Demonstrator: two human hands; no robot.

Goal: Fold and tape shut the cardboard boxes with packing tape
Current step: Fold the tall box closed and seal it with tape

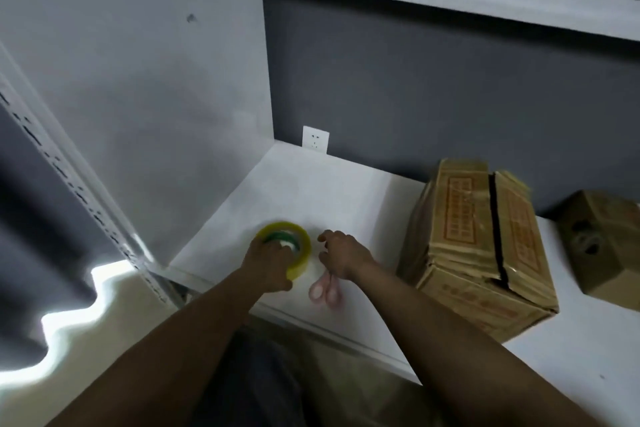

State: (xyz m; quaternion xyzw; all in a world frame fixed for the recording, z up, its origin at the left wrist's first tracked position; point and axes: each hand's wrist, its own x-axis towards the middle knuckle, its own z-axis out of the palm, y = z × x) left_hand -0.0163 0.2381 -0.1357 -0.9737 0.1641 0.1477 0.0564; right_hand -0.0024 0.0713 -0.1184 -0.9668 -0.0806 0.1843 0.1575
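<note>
Gripping the yellowish roll of clear packing tape with its green core (284, 243), the left hand (269, 259) is wrapping its fingers over the near rim, with the roll sitting at the left end of the white tabletop (346, 198). Just beside it, the right hand (341, 253) is hovering with its fingers loosely curled and apart, clamped on nothing that I can make out, and it is lying over the blades of the pink-handled scissors (325, 291), whose loops are poking out beneath the wrist.

Well apart to the right, the worn brown cardboard box with red printing (481, 246) is sitting with its 2 top flaps folded down but a dark gap showing along the seam, so it looks untaped. A 2nd plain brown cardboard box (609, 246) is waiting farther right, half out of view.

Risks from here: the tape's loose end is not visible, so hunting for it could cost time. The right hand is working close to the scissor blades, and a careless grab could nick a finger. Those flaps are looking springy and dented; tape laid without pressing them flat could be bridging the gap and peeling off.
</note>
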